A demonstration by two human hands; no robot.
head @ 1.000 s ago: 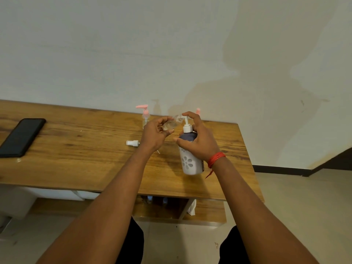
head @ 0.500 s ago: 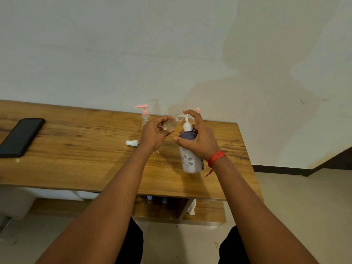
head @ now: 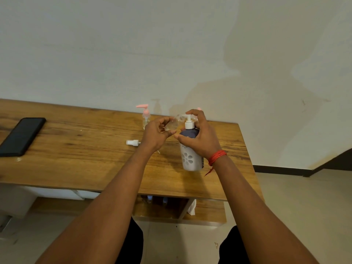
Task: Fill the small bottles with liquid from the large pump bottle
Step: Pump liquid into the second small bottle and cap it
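The large pump bottle [head: 190, 157], white with a flower pattern and a dark upper part, stands on the wooden table [head: 85, 159]. My right hand [head: 200, 138] grips its shoulder, fingers curled over the white pump head. My left hand [head: 155, 135] holds a small clear bottle [head: 173, 123] tilted, its mouth at the pump's spout. A second small bottle with a pink pump [head: 145, 116] stands behind my left hand. A loose white pump cap [head: 132, 142] lies on the table. A bit of pink [head: 199, 108] shows behind my right hand's fingers.
A black phone [head: 21, 136] lies at the table's left. The wall runs close behind the table. A lower shelf [head: 205, 212] under the table holds a white cloth. The table's right edge is just past my right wrist.
The large bottle and both hands have shifted slightly nearer and lower in view; the grips are unchanged.
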